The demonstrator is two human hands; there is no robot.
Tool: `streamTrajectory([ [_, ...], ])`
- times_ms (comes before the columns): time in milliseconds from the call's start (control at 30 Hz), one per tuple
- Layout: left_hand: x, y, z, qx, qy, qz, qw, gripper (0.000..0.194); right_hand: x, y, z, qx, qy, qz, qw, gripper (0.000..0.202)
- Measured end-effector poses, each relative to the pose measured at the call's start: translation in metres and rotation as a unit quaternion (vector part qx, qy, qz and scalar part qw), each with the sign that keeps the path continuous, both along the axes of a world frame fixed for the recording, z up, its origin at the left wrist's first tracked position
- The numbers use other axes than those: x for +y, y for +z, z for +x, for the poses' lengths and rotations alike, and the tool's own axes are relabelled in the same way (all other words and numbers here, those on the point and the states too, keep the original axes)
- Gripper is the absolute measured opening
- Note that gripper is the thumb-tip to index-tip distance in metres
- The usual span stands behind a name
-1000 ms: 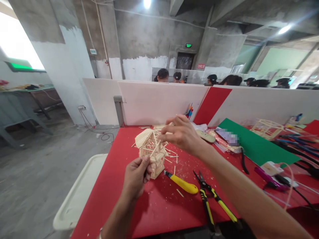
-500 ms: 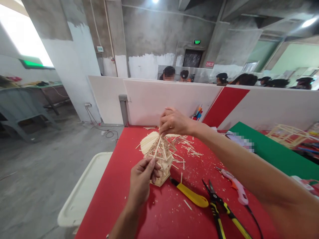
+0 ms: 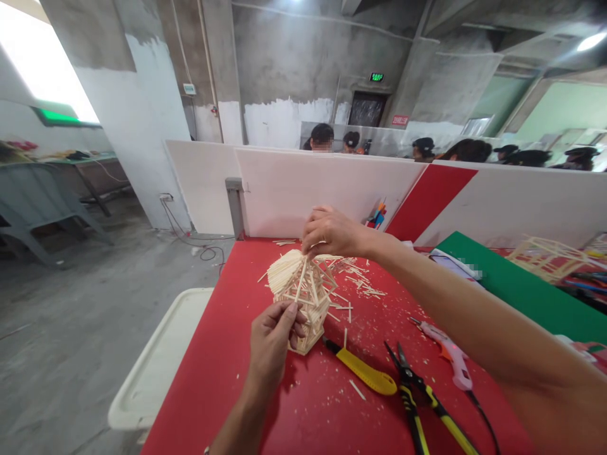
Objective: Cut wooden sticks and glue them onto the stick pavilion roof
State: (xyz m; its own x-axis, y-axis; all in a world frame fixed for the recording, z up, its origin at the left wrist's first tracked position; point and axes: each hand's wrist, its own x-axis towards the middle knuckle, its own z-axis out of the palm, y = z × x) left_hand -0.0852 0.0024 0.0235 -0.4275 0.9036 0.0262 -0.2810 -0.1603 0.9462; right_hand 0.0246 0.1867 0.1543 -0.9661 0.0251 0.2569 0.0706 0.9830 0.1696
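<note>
On the red table stands a small model structure point(image 3: 310, 319) built of thin wooden sticks, with slanting sticks rising to a peak. My left hand point(image 3: 275, 328) pinches the lower end of one slanting wooden stick point(image 3: 301, 283) at the structure's near left side. At the peak, the fingertips of my right hand point(image 3: 329, 232) close on the upper end of the same stick. Behind the structure lies a fan-shaped panel of sticks point(image 3: 282, 270), partly hidden. The exact contact of the right fingertips is too small to make out.
Loose stick pieces point(image 3: 363, 281) lie behind and to the right. A yellow utility knife point(image 3: 365, 371), black-and-yellow pliers point(image 3: 415, 382) and a pink glue gun point(image 3: 448, 354) with a cord rest on the red table point(image 3: 203, 379). A white partition point(image 3: 303, 189) stands behind; several people sit beyond.
Both hands hold nearly the same pose on the stick. The left hand has shifted very slightly, and the camera view has moved a little.
</note>
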Motion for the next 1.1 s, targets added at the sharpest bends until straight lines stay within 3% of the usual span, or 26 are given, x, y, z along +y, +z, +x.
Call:
streamTrajectory([
  [300, -0.001, 0.002, -0.003, -0.003, 0.062, 0.012, 0.998, 0.026, -0.006, 0.004, 0.004, 0.019, 0.006, 0.012, 1.0, 0.01],
  [567, -0.003, 0.001, -0.004, 0.084, 0.117, 0.002, 0.99, 0.023, -0.002, -0.001, 0.0, 0.012, 0.017, -0.017, 1.0, 0.01],
  [867, -0.003, 0.003, -0.001, 0.104, 0.114, 0.007, 0.988, 0.019, -0.003, 0.001, 0.001, -0.001, 0.008, -0.016, 1.0, 0.011],
  [1100, -0.003, 0.005, 0.012, 0.098, 0.069, 0.005, 0.993, 0.024, -0.003, 0.004, 0.007, -0.012, 0.006, -0.021, 1.0, 0.011],
])
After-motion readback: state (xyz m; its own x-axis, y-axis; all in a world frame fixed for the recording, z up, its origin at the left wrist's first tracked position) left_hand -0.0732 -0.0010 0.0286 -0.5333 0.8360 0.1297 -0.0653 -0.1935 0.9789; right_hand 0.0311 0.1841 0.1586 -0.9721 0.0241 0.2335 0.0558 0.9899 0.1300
